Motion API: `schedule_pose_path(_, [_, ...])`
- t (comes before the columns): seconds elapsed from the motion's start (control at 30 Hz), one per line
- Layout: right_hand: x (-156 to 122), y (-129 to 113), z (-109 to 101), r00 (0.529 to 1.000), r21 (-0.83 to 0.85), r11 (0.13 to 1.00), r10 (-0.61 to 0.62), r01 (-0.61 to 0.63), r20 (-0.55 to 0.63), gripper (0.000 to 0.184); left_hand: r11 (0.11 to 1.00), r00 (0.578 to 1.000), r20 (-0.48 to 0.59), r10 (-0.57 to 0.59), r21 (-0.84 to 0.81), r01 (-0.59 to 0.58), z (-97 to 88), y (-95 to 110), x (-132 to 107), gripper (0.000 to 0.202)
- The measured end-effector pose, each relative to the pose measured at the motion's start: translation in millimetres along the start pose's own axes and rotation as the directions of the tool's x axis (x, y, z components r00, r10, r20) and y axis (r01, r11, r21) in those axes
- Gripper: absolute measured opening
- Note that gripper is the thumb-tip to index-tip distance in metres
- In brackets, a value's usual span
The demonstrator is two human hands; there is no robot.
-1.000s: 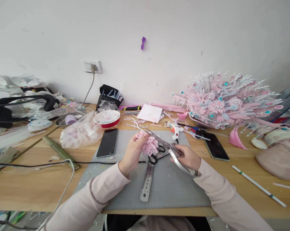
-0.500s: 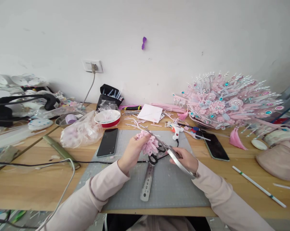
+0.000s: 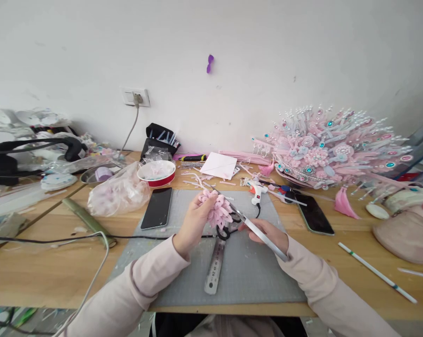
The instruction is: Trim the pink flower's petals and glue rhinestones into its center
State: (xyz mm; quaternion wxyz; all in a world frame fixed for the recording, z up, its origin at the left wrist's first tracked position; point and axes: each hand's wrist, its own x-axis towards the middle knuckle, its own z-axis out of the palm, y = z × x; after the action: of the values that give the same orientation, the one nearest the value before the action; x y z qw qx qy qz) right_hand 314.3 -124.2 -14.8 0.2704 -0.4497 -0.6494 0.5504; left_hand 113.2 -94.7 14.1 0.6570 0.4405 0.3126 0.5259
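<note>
Pinched in my left hand (image 3: 193, 217) is a pink fluffy flower (image 3: 220, 214) with layered petals, held above the cutting mat. My right hand (image 3: 266, 234) grips large scissors (image 3: 262, 234) with pale grey handles. Their blades run toward the upper left, behind or against the flower's top edge; the tips are partly hidden. Beneath the flower, a second pair of scissors with black handles (image 3: 223, 232) lies on the mat, partly covered. A steel ruler (image 3: 214, 274) lies just in front of them.
A grey cutting mat (image 3: 183, 281) bears a phone (image 3: 156, 208) at its left. A white glue gun (image 3: 258, 193) lies behind my right hand. A jewelled pink headdress (image 3: 332, 150) stands at right, near another phone (image 3: 313, 213). A black cable (image 3: 137, 237) crosses the table.
The scissors in my right hand have turned, and their handles look closer together. The flower has tilted slightly, with more of its petals facing me. Everything else stays put.
</note>
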Motion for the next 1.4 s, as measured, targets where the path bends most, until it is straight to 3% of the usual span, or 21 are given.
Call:
schedule_pose_path(0.17, [1, 2, -1, 0.999, 0.013, 0.999, 0.038, -0.038, -0.024, 0.037, 1.000, 1.000, 0.003, -0.004, 0.030, 0.004, -1.1, -1, 1, 0.022])
schedule_pose_path(0.43, [2, 1, -8, 0.994, -0.043, 0.998, 0.048, -0.052, -0.102, 0.032, 0.992, 0.989, -0.087, 0.120, 0.049, -0.116, -7.8, 6, 8, 0.018])
schedule_pose_path(0.63, [1, 1, -12, 0.983, -0.101, 0.993, 0.047, -0.066, -0.177, 0.027, 0.993, 0.985, -0.130, 0.111, 0.044, -0.106, -11.5, 10, 12, 0.019])
schedule_pose_path(0.97, [-1, 5, -20, 0.982, -0.282, 0.958, -0.006, -0.048, -0.189, 0.027, 0.992, 0.985, -0.128, 0.112, 0.071, -0.104, -11.8, 10, 12, 0.016])
schedule_pose_path(1.4, [-2, 2, -11, 0.982, -0.207, 0.977, 0.002, -0.041, -0.187, 0.024, 0.996, 0.995, -0.045, 0.085, 0.013, -0.085, -10.3, 13, 11, 0.018])
